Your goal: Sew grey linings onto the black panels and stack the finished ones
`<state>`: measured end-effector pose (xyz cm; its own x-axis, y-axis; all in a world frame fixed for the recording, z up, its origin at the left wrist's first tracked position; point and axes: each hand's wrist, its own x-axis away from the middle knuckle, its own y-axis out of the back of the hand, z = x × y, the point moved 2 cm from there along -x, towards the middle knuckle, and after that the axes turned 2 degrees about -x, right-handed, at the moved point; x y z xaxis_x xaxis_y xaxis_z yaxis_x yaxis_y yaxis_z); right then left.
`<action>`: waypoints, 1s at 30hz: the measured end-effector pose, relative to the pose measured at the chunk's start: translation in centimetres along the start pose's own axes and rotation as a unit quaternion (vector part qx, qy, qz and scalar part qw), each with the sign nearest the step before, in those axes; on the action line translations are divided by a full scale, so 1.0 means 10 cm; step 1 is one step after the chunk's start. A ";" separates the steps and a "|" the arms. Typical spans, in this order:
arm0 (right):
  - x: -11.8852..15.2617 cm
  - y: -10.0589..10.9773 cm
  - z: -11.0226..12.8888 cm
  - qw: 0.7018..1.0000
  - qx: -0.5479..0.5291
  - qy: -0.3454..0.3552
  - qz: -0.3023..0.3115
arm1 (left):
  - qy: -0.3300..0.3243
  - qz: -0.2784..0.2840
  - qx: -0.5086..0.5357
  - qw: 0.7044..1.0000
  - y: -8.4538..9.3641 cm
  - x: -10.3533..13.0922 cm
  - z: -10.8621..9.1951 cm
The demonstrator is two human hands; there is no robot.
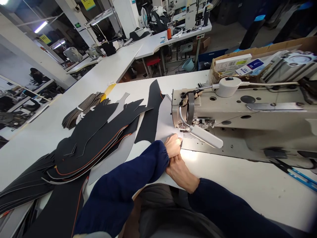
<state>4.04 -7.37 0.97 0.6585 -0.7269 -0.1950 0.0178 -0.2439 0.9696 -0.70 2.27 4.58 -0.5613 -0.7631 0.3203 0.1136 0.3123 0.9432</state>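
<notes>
At the needle end of a sewing machine, a light-grey fabric piece lies partly beneath the head. My left hand is closed on its near edge, just in front of the presser area. Right below it, my right hand has its fingers curled in and touches the left one; what those fingers hold is hidden. A black fabric panel with a bit of orange edging lies flat left of the grey piece. A small white lamp on a flexible neck lights the spot beside my hands.
Left of my arms are stacked black panels with orange stitching, over grey pieces. Behind them sits a tied bundle of brown-grey strips. A cardboard box stands behind the machine. Blue-handled scissors lie at the right edge.
</notes>
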 end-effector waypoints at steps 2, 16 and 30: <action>-0.02 0.00 0.00 1.000 0.009 -0.006 -0.007 | -0.008 -0.016 -0.006 1.000 0.01 0.05 0.04; -0.03 -0.20 -0.27 0.999 -0.006 0.000 -0.048 | -0.012 0.016 -0.021 1.000 0.04 0.00 0.03; -0.02 -0.29 -0.47 0.993 0.008 -0.004 -0.119 | 0.008 -0.036 -0.001 0.999 0.04 0.07 0.13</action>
<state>7.34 -3.50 -1.08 0.6311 -0.6530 -0.4187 0.1599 -0.4187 0.8939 -2.14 2.57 5.09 -0.5545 -0.7929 0.2526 0.0756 0.2543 0.9642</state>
